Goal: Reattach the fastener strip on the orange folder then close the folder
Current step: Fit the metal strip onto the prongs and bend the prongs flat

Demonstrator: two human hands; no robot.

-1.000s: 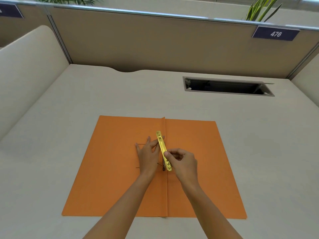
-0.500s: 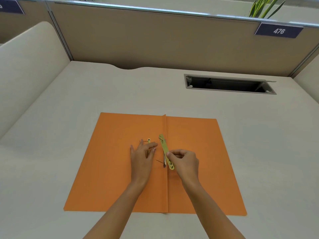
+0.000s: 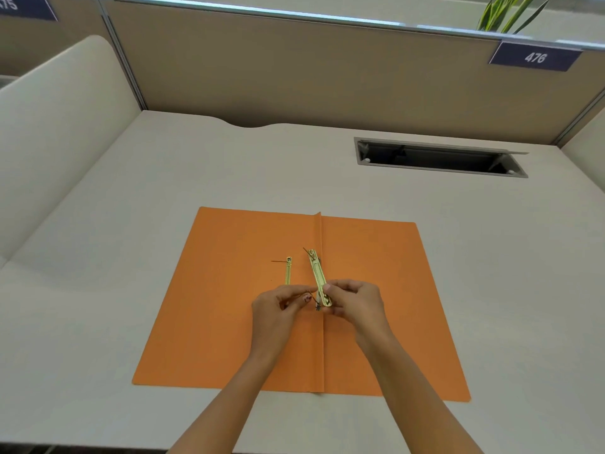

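Note:
An orange folder (image 3: 229, 322) lies open and flat on the desk, its spine crease running toward me. A brass fastener strip (image 3: 317, 276) slants over the crease, and my right hand (image 3: 355, 303) pinches its near end. My left hand (image 3: 278, 309) is closed beside it, its fingertips on a thin metal prong at that same end. A second narrow brass piece (image 3: 288, 270) lies on the left leaf, just beyond my left hand.
The beige desk (image 3: 131, 257) has an open cable slot (image 3: 438, 157) at the back right. Partition walls enclose it at the back and left, with a "476" label (image 3: 535, 57) and a plant (image 3: 507, 13) at the top right.
My left hand has lifted off the left leaf and closed in on the strip's near end, uncovering the second brass piece. My right hand kept hold of the strip.

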